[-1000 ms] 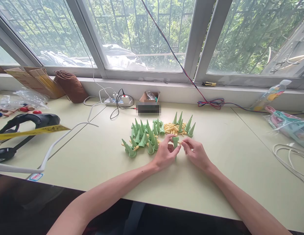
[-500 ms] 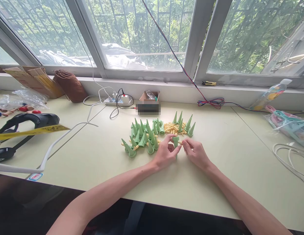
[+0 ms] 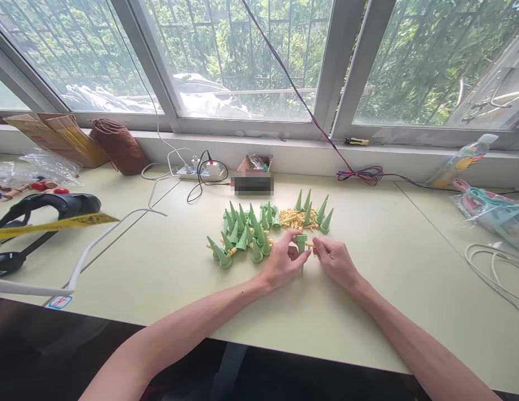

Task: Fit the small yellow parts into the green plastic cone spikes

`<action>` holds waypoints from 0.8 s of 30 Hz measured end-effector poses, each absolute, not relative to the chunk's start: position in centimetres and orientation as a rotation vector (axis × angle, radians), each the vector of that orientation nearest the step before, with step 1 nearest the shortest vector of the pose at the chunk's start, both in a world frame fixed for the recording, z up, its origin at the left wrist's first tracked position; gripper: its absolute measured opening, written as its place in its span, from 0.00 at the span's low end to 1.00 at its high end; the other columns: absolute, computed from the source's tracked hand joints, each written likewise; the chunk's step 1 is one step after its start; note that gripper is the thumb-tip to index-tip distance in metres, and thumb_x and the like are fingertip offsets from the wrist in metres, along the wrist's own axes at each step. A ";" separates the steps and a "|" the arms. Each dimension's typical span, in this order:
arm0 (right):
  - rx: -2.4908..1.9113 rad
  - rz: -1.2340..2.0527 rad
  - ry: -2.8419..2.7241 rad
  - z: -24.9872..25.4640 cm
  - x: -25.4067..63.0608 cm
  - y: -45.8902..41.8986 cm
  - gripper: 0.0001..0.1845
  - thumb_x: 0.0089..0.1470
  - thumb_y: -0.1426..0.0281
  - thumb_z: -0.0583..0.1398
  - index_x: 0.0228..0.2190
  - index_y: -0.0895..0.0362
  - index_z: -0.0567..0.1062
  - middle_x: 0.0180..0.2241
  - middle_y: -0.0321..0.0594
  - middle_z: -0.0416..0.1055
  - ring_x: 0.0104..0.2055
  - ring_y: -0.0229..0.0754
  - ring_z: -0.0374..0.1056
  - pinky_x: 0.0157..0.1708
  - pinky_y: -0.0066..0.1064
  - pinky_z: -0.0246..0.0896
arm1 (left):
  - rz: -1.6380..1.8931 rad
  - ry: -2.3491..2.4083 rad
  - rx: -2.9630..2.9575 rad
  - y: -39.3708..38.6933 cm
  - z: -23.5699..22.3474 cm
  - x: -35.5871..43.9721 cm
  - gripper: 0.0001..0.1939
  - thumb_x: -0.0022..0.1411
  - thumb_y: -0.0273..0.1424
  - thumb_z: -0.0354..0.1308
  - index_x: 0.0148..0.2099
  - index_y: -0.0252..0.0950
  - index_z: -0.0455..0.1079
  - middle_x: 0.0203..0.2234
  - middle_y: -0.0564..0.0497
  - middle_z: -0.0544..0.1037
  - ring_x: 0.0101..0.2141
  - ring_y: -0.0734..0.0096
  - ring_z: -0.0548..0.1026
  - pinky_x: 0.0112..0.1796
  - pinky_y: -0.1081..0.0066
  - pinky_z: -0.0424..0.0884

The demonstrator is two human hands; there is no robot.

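My left hand [image 3: 286, 257] is closed around a green watering spike [image 3: 301, 245], wide end up and point down. My right hand [image 3: 332, 257] pinches a small yellow valve [image 3: 310, 245] against the spike's right side, just under its wide top. How deep the valve sits in the spike cannot be made out. Beyond my left hand stands a cluster of green spikes [image 3: 241, 228], some with yellow valves sticking out sideways. Behind my hands lies a pile of loose yellow valves [image 3: 295, 218], with several more green spikes [image 3: 321, 211] upright at its right.
A small cardboard box [image 3: 267, 162] and a power strip [image 3: 203, 174] stand by the window sill. At left lie a black headset [image 3: 71, 205] and a white cable [image 3: 81, 262]. On the right are a bottle [image 3: 464, 161], a bagged pink and teal item [image 3: 493, 211] and a coiled cord [image 3: 491, 267].
My right hand has shifted its pinch slightly right along the yellow valve, so more of the valve shows. The spike in my left hand has barely moved.
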State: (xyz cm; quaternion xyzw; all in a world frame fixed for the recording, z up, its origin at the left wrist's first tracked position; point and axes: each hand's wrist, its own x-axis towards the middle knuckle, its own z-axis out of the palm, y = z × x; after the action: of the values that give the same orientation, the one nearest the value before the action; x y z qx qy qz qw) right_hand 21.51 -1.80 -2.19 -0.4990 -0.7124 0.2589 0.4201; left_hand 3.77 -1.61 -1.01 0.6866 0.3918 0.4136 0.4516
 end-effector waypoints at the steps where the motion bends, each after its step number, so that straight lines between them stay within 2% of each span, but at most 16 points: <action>1: -1.253 0.653 -1.781 -2.1 21.5 -1.8 0.26 0.67 0.56 0.48 0.21 0.55 0.63 0.18 0.33 0.59 0.20 0.36 0.54 0.23 0.29 0.50 | 1.024 0.969 1.700 -1.6 -1.0 3.8 0.19 0.62 0.36 0.60 0.53 0.38 0.61 0.34 0.55 0.66 0.19 0.85 0.66 0.22 0.78 0.66; 4: -1.237 0.706 -1.758 -1.8 21.2 -2.0 0.25 0.67 0.56 0.49 0.22 0.55 0.63 0.18 0.32 0.59 0.20 0.36 0.54 0.22 0.29 0.51 | 1.038 0.986 1.696 -1.6 -1.1 3.8 0.19 0.63 0.37 0.59 0.53 0.38 0.61 0.34 0.55 0.67 0.19 0.84 0.67 0.21 0.78 0.66; 9: -1.200 0.775 -1.762 -1.4 21.1 -2.2 0.17 0.66 0.57 0.52 0.31 0.55 0.68 0.21 0.33 0.64 0.22 0.38 0.59 0.23 0.29 0.56 | 1.040 1.005 1.666 -1.5 -1.1 3.8 0.21 0.62 0.38 0.60 0.54 0.39 0.60 0.35 0.54 0.67 0.20 0.83 0.68 0.20 0.78 0.65; 15: -1.214 0.669 -1.818 -2.0 21.4 -1.9 0.23 0.67 0.56 0.49 0.24 0.54 0.63 0.19 0.32 0.59 0.20 0.36 0.52 0.21 0.29 0.50 | 1.038 0.983 1.709 -1.6 -1.1 3.8 0.20 0.62 0.37 0.60 0.53 0.38 0.62 0.33 0.55 0.66 0.19 0.84 0.66 0.22 0.77 0.66; 19: -1.232 0.664 -1.821 -2.2 21.5 -1.8 0.25 0.67 0.56 0.48 0.22 0.55 0.61 0.19 0.32 0.59 0.20 0.35 0.52 0.22 0.29 0.49 | 1.017 0.990 1.718 -1.6 -1.1 3.8 0.20 0.62 0.36 0.60 0.53 0.37 0.62 0.32 0.56 0.66 0.19 0.83 0.66 0.24 0.75 0.67; 24: -1.251 0.681 -1.813 -2.3 21.5 -1.7 0.26 0.68 0.55 0.47 0.21 0.55 0.62 0.18 0.32 0.58 0.20 0.35 0.53 0.22 0.29 0.49 | 1.023 0.996 1.716 -1.6 -1.1 3.8 0.20 0.62 0.37 0.60 0.53 0.37 0.62 0.34 0.54 0.68 0.20 0.82 0.68 0.24 0.74 0.68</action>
State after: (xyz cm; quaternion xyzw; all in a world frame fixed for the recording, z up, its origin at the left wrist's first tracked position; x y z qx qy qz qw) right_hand 21.47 -1.74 -2.29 -0.4957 -0.7188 0.2698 0.4060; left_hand 3.81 -1.62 -1.09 0.6908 0.4009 0.4115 0.4391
